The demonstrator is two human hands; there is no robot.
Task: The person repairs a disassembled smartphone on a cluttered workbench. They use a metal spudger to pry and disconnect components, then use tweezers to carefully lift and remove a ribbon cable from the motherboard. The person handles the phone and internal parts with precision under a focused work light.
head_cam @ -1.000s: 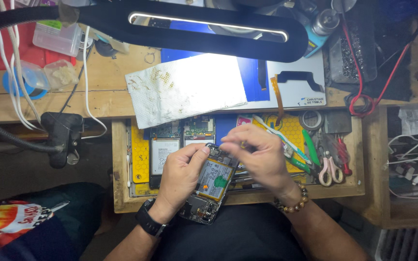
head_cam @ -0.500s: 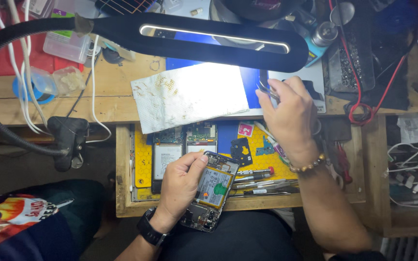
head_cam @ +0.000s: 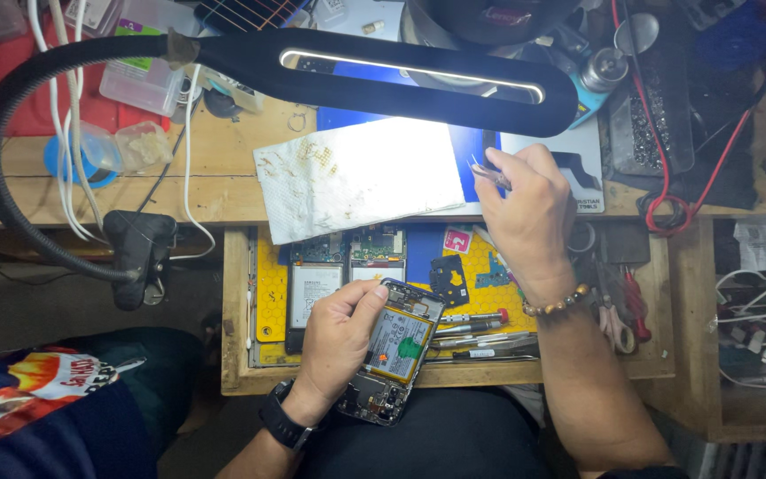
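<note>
Currently, my left hand (head_cam: 340, 333) grips the opened phone (head_cam: 394, 350), battery side up, over the drawer's front edge at six o'clock. My right hand (head_cam: 529, 208) is closed on metal tweezers (head_cam: 489, 174) at one o'clock from the phone, above the desk (head_cam: 223, 191), beside the stained paper towel (head_cam: 356, 177).

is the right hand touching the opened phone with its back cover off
No, the right hand holds thin metal tweezers up over the bench; only the left hand grips the opened phone.

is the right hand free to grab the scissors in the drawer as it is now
Probably not right away: the right hand is raised over the bench pinching tweezers, while the scissors lie beside its forearm. Nothing covers them.
</note>
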